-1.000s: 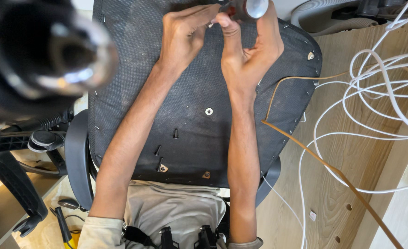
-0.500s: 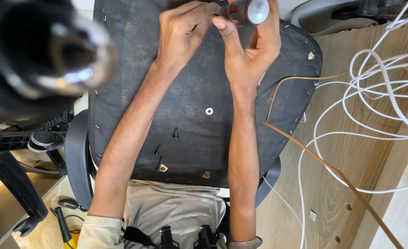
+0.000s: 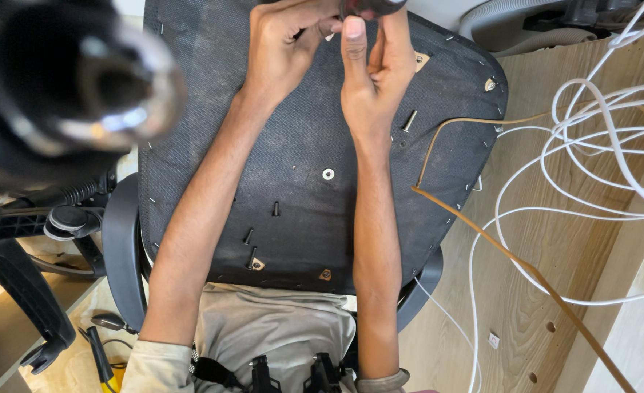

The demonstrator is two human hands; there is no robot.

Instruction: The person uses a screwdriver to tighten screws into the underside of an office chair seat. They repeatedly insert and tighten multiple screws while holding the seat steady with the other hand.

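Note:
An upturned office chair seat (image 3: 315, 145) lies across my lap, its black fabric underside facing up. Both hands meet at its far edge. My left hand (image 3: 285, 44) and my right hand (image 3: 376, 69) pinch a small dark part (image 3: 369, 6) between their fingertips; the frame's top edge cuts most of it off. The right thumb points straight up against it. On the seat lie a loose bolt (image 3: 409, 120), a washer (image 3: 328, 174) and three short black screws (image 3: 276, 209).
A blurred black column with a chrome ring (image 3: 82, 94) looms close at top left. Loops of white cable (image 3: 591, 145) and a brown strip (image 3: 526, 269) lie on the wooden panel (image 3: 555, 240) at right. A yellow-handled tool (image 3: 100, 356) and black chair legs (image 3: 24, 291) are at bottom left.
The round silvery end seen by my right fingers no longer shows; only a dark part at the top edge remains. My right hand has drawn in, uncovering the loose bolt.

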